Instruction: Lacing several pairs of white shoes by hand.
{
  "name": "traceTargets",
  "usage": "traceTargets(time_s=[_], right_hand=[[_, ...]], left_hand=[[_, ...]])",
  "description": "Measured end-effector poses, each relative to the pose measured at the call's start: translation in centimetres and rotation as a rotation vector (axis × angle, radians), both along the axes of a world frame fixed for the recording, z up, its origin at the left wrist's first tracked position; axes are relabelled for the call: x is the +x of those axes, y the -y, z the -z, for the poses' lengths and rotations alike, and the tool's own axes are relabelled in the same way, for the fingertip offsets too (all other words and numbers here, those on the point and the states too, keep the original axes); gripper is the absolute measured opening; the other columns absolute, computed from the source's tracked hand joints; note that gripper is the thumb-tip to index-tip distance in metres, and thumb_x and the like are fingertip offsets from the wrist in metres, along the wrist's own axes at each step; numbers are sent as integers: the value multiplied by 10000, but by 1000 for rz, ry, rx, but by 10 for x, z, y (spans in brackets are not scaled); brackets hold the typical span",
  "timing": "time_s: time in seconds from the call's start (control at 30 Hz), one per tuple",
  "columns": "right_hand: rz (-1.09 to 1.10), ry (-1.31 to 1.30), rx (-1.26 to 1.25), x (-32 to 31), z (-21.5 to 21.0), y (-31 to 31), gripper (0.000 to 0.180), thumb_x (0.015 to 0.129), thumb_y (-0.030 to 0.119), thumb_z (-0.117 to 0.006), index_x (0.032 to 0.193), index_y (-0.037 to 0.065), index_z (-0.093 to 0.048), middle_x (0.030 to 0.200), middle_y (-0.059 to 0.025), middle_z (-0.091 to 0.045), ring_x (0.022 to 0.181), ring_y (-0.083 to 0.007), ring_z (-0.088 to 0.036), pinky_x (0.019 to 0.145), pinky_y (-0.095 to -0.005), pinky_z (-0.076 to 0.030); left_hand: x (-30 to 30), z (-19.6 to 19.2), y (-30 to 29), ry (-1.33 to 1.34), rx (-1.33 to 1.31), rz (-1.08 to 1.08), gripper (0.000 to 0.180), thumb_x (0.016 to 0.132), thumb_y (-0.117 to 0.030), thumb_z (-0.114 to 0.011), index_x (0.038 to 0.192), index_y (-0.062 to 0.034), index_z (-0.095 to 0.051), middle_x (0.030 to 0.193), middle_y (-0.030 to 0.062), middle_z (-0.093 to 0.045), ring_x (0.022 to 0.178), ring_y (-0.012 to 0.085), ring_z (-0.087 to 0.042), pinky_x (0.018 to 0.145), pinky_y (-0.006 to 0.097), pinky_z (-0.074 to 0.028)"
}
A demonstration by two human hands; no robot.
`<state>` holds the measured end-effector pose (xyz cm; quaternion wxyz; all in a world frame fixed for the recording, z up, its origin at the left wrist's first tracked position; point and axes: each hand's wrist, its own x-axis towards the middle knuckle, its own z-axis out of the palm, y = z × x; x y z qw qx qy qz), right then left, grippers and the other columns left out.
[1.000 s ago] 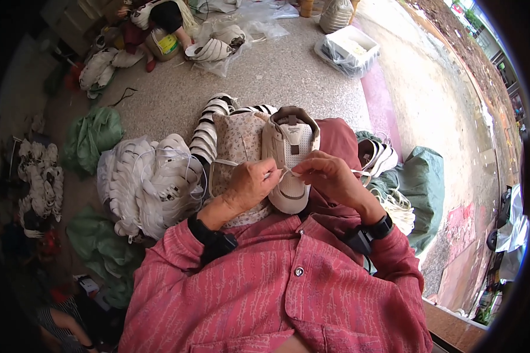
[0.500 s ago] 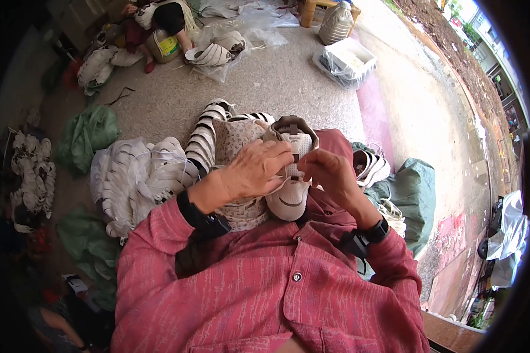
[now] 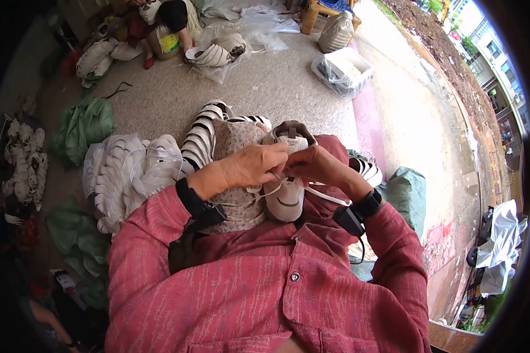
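Note:
A white and beige sneaker (image 3: 285,202) rests on my lap, its brown-lined opening facing away from me. Over its lacing area my left hand (image 3: 248,167) is closed, thumb and fingers pinching a white shoelace (image 3: 328,197). My right hand (image 3: 322,166) meets it there, fingertips also pinched on the lace. One strand droops to the right below my right hand, and a thinner one runs left under my left hand. The eyelets are mostly hidden behind my fingers. A floral cloth (image 3: 232,141) covers my leg left of the sneaker.
Stacked striped shoe uppers (image 3: 201,136) stand beyond my left hand. A bagged pile of white shoes (image 3: 126,176) and green sacks (image 3: 82,130) lie to the left. Another green sack (image 3: 406,197) sits at right. Farther off are a white tub (image 3: 344,69) and a seated person (image 3: 174,20) handling shoes.
My hands have drawn together over the sneaker's lacing, both fingertips now on the lace. A white strand now hangs out to the right. The view has shifted slightly.

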<state>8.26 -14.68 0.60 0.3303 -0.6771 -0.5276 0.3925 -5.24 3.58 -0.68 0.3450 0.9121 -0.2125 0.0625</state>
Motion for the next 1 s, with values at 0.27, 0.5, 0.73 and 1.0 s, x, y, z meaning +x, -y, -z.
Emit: traceTargets(time_s=[0.27,0.5,0.73,1.0], right_hand=[[-36,36,60,0,10,1,125,852,43,-631,958,43,-698,773,-43,-656,584,-138,-620,518,-285,-500],[-153,540,396,-18,19,1,117,832,132,-613,944,111,-635,889,-69,-629,688,-305,-644,579,-411,-503],[-229,862,197,-31,20,-4,203,838,70,-554,1031,10,-534,882,-131,-588,682,-287,-657,529,-391,-499],[136,968,393,1,-6,33,166,877,67,-536,1029,16,-497,921,-125,-542,748,-310,-621,559,-401,-489]], left_hand=[[-3,10,5,58,-78,-73,210,702,-52,-699,787,-40,-507,818,90,-503,751,295,-588,649,377,-458],[-6,7,1,-19,-91,3,210,685,-44,-702,748,-44,-502,818,94,-503,748,293,-585,644,378,-458],[-7,11,2,3,-97,-49,186,679,-26,-689,741,-27,-514,859,91,-521,732,267,-574,640,350,-462],[2,0,12,-114,-187,-99,176,765,-104,-726,867,-22,-608,862,84,-523,793,218,-585,697,315,-459]])
